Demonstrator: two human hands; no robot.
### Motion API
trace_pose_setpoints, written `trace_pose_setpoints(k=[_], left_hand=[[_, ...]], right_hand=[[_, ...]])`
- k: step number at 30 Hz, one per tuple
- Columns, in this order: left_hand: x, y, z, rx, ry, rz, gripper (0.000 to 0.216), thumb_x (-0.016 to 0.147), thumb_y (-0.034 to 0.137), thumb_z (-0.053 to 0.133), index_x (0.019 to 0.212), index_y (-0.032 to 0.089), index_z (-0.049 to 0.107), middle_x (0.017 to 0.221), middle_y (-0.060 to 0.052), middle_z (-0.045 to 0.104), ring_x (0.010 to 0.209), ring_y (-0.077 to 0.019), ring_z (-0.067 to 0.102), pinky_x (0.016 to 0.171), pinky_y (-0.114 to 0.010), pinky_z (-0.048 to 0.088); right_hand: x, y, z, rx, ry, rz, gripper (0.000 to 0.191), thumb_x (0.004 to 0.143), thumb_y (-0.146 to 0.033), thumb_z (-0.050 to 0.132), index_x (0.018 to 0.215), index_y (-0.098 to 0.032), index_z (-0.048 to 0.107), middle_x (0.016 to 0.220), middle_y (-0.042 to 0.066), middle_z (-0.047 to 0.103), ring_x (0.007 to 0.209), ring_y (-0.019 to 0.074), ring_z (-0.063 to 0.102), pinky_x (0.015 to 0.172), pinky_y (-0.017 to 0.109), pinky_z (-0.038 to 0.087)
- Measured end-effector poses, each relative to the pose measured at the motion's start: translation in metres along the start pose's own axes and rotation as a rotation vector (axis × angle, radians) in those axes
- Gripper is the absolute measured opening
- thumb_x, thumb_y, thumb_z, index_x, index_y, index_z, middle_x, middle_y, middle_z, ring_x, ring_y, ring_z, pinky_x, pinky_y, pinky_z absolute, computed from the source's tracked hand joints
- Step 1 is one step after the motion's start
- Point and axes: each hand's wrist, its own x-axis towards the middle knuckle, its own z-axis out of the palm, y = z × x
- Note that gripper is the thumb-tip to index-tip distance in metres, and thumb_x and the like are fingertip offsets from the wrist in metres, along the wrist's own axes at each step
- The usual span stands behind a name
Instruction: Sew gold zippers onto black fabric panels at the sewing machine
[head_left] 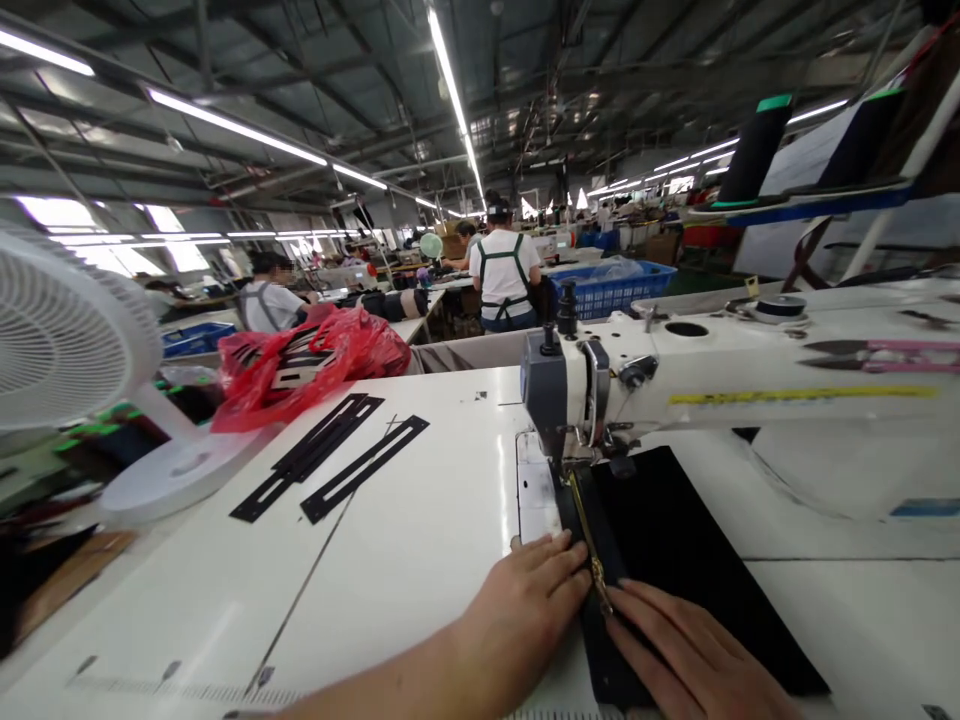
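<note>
A gold-toothed zipper [582, 515] framed by a dark strip runs toward me from under the presser foot of a white sewing machine [727, 375]. It lies on a black fabric panel [694, 550] that spreads to the right over the machine bed. My left hand [529, 600] rests flat on the strip's left edge, fingers stretched toward the zipper. Across the zipper, close to its gold slider [598, 575], my right hand [682, 640] presses down with extended fingers. Neither hand is wrapped round anything. The stitching point is partly hidden by the machine head.
Several black slotted frames [367, 470] lie on the white table [442, 500] to the left. Behind them sits a red plastic bag [322, 360], beside a white fan [82, 340]. Pink-handled scissors [892, 354] rest on the machine. Thread cones [757, 150] stand above right; co-workers [506, 265] are further back.
</note>
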Motion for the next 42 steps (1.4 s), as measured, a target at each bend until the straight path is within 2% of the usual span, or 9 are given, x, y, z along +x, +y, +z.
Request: trace_pose_setpoints(k=[4, 7, 10, 15, 20, 27, 34, 37, 42], left_hand=[[0.005, 0.002, -0.017, -0.167, -0.053, -0.060, 0.037, 0.073, 0.013, 0.055, 0.110, 0.016, 0.056, 0.117, -0.007, 0.062, 0.107, -0.0220, 0.057, 0.097, -0.038, 0.044], [0.020, -0.002, -0.031, -0.209, -0.124, -0.224, 0.027, 0.067, 0.020, 0.062, 0.094, 0.017, 0.061, 0.088, -0.004, 0.068, 0.079, -0.0207, 0.063, 0.078, -0.034, 0.050], [0.033, -0.007, -0.037, -0.227, -0.124, -0.370, 0.017, 0.073, 0.032, 0.065, 0.083, 0.018, 0.064, 0.075, -0.002, 0.068, 0.066, -0.0190, 0.063, 0.062, -0.028, 0.050], [0.025, -0.006, -0.024, -0.131, -0.019, -0.247, 0.010, 0.082, 0.022, 0.060, 0.075, 0.017, 0.065, 0.073, -0.002, 0.069, 0.069, -0.0174, 0.065, 0.072, -0.031, 0.052], [0.002, -0.006, -0.001, -0.154, 0.082, -0.014, 0.022, 0.088, 0.012, 0.046, 0.104, 0.020, 0.059, 0.103, -0.002, 0.068, 0.094, -0.0133, 0.063, 0.102, -0.035, 0.039], [0.003, -0.008, -0.003, -0.354, 0.173, -0.159, 0.023, 0.086, 0.008, 0.046, 0.101, 0.020, 0.057, 0.098, -0.002, 0.067, 0.089, -0.0137, 0.063, 0.089, -0.031, 0.049], [0.002, 0.011, -0.016, -0.338, 0.568, -0.297, 0.009, 0.078, 0.019, 0.065, 0.083, 0.019, 0.058, 0.096, -0.006, 0.060, 0.093, -0.0204, 0.058, 0.079, -0.037, 0.051], [0.008, 0.012, -0.018, -0.359, 0.597, -0.331, 0.017, 0.076, 0.021, 0.069, 0.091, 0.020, 0.062, 0.100, -0.008, 0.060, 0.095, -0.0217, 0.057, 0.082, -0.039, 0.050], [0.019, 0.006, -0.020, -0.416, 0.596, -0.347, 0.007, 0.072, 0.016, 0.072, 0.074, 0.020, 0.066, 0.092, -0.004, 0.063, 0.088, -0.0192, 0.059, 0.080, -0.036, 0.048]], right_hand=[[0.018, 0.005, -0.011, 0.230, -0.030, 0.189, 0.030, 0.088, -0.015, 0.036, 0.093, -0.018, 0.066, 0.088, 0.008, 0.070, 0.079, 0.0183, 0.063, 0.071, 0.030, 0.049], [0.053, 0.031, -0.023, 0.488, -0.346, 0.531, 0.036, 0.092, -0.030, 0.039, 0.066, -0.020, 0.061, 0.061, 0.000, 0.062, 0.057, 0.0138, 0.057, 0.054, 0.024, 0.044], [0.081, 0.056, -0.032, 0.579, -0.489, 0.664, 0.040, 0.090, -0.037, 0.041, 0.059, -0.018, 0.058, 0.055, -0.002, 0.057, 0.053, 0.0130, 0.054, 0.047, 0.023, 0.038], [0.070, 0.036, -0.034, 0.469, -0.360, 0.489, 0.032, 0.090, -0.026, 0.041, 0.064, -0.020, 0.060, 0.059, -0.001, 0.060, 0.056, 0.0139, 0.057, 0.051, 0.025, 0.042], [0.021, -0.004, -0.012, 0.165, -0.013, 0.201, 0.026, 0.085, -0.018, 0.044, 0.105, -0.016, 0.060, 0.096, 0.007, 0.068, 0.079, 0.0202, 0.064, 0.071, 0.033, 0.053], [0.016, 0.022, -0.021, 0.328, -0.093, 0.397, 0.020, 0.085, -0.023, 0.046, 0.087, -0.026, 0.066, 0.085, 0.001, 0.069, 0.075, 0.0164, 0.067, 0.065, 0.025, 0.056], [0.051, 0.042, -0.044, 0.539, -0.177, 0.606, 0.018, 0.082, -0.030, 0.053, 0.073, -0.029, 0.069, 0.075, -0.004, 0.070, 0.067, 0.0150, 0.066, 0.061, 0.021, 0.054], [0.059, 0.044, -0.048, 0.584, -0.210, 0.640, 0.018, 0.081, -0.031, 0.053, 0.073, -0.030, 0.069, 0.075, -0.006, 0.070, 0.067, 0.0143, 0.066, 0.063, 0.020, 0.053], [0.061, 0.051, -0.050, 0.616, -0.257, 0.653, 0.018, 0.081, -0.031, 0.054, 0.075, -0.029, 0.071, 0.078, -0.004, 0.071, 0.072, 0.0171, 0.067, 0.066, 0.024, 0.053]])
